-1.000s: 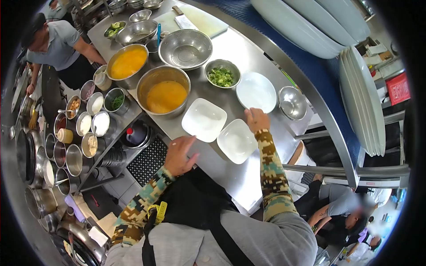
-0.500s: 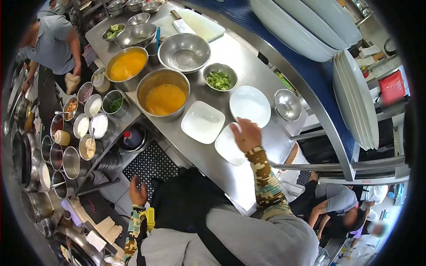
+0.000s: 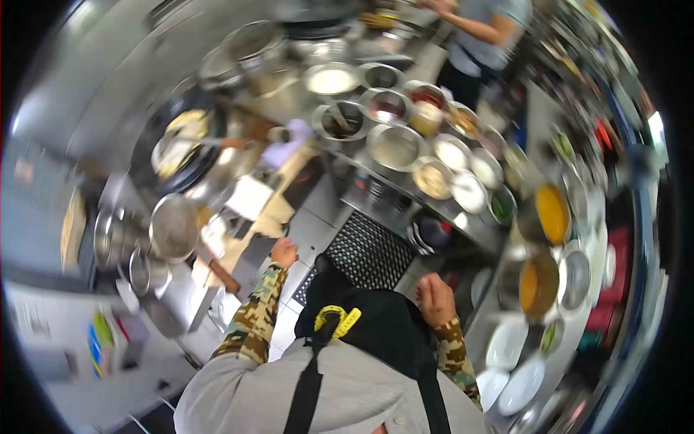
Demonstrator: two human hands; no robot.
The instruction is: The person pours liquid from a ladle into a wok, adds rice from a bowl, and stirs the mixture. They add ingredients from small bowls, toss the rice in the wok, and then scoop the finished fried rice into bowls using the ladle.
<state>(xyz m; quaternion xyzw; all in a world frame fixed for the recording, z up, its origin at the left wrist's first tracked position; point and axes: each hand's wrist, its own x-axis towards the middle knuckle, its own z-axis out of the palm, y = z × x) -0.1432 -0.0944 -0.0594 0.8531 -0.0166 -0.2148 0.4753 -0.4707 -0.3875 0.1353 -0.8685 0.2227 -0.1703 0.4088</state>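
Observation:
Above the floor in front of the tan cloths, my left hand (image 3: pixel 284 252) is loosely closed with nothing visible in it. My right hand (image 3: pixel 435 300) hovers beside my black apron (image 3: pixel 383 315), its fingers half bent and apart, holding nothing. To the left, a wok (image 3: pixel 189 141) contains pale yellow food, with a wooden-handled utensil (image 3: pixel 231 143) across it. Tan cloths (image 3: pixel 278 217) lie along the counter edge near my left hand. On the right counter stand a pot of orange liquid (image 3: pixel 531 286) and a white square bowl (image 3: pixel 506 344), both apart from my right hand.
Several metal containers of sauces and ingredients (image 3: pixel 432 179) crowd the counter ahead. A black perforated mat (image 3: pixel 367 249) covers the floor. A strainer (image 3: pixel 175 226) rests at the left. Another person (image 3: pixel 481 43) stands beyond the containers. Much of the view is motion-blurred.
My view has swung left toward the wok, putting the prep counter at the far right. My right hand has left the white bowl empty. My left hand has moved forward and its fingers have curled.

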